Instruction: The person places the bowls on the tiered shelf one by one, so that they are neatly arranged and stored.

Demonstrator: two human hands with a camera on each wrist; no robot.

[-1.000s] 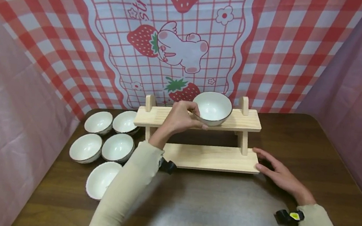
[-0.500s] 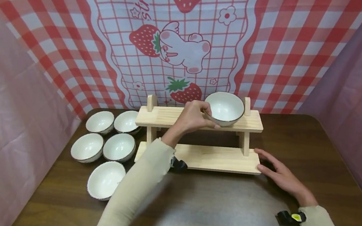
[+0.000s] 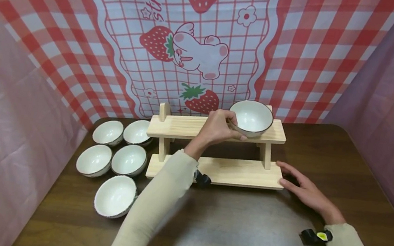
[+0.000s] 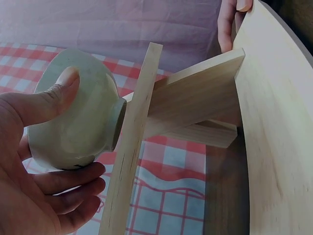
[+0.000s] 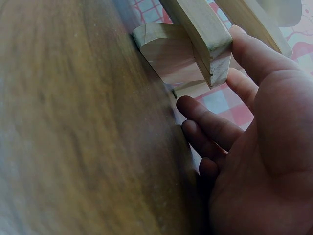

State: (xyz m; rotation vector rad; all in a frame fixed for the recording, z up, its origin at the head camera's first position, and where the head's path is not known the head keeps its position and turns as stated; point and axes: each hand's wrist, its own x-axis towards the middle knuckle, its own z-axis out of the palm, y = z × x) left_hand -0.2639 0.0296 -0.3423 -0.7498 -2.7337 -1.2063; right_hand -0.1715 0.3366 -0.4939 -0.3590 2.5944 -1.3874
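Leftmost on the brown wooden desk [image 3: 58, 215], five round white bowls [image 3: 129, 160] are sitting. The left hand [image 3: 215, 129] is gripping a sixth bowl [image 3: 254, 117] to its right, at the pale wooden stand's top board [image 3: 179, 126]. Loose-fingered, the right hand [image 3: 306, 192] is touching the bottom board [image 3: 239, 172].

We are looking at a cloth-screened booth [image 3: 314, 51] around a table [image 3: 341, 163]; whether home or studio, we are not managing to tell. A strawberry-print cloth [image 3: 206, 55] is hanging beyond the far edge, a pink drape [image 3: 6, 123] and a mauve drape [image 3: 390, 98] flanking the left and right edges.
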